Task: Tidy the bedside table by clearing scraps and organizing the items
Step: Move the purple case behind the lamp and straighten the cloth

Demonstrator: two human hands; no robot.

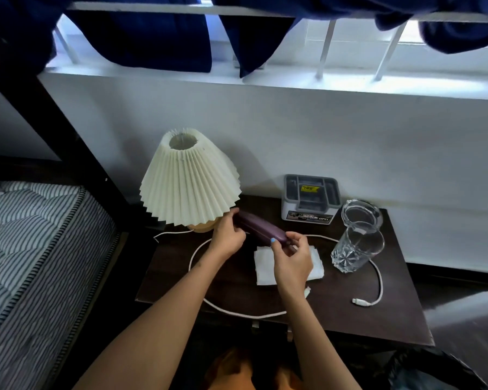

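Both hands hold a long purple case (pixel 258 228) just above the dark bedside table (pixel 350 322). My left hand (pixel 227 237) grips its far end beside the lamp. My right hand (pixel 292 258) grips its near end, thumb on top. Under my right hand lies a white tissue (pixel 264 267), partly hidden. A small white scrap (pixel 307 291) peeks out by my right wrist. A white charging cable (pixel 379 280) loops over the tabletop, its plug (pixel 361 302) near the front right.
A pleated cream lamp (pixel 188 178) stands at the table's back left. A grey organizer box (pixel 310 199) sits at the back. A clear glass tumbler (pixel 357 250) and a glass jug (pixel 362 213) stand at the right. A striped mattress (pixel 34 254) lies to the left.
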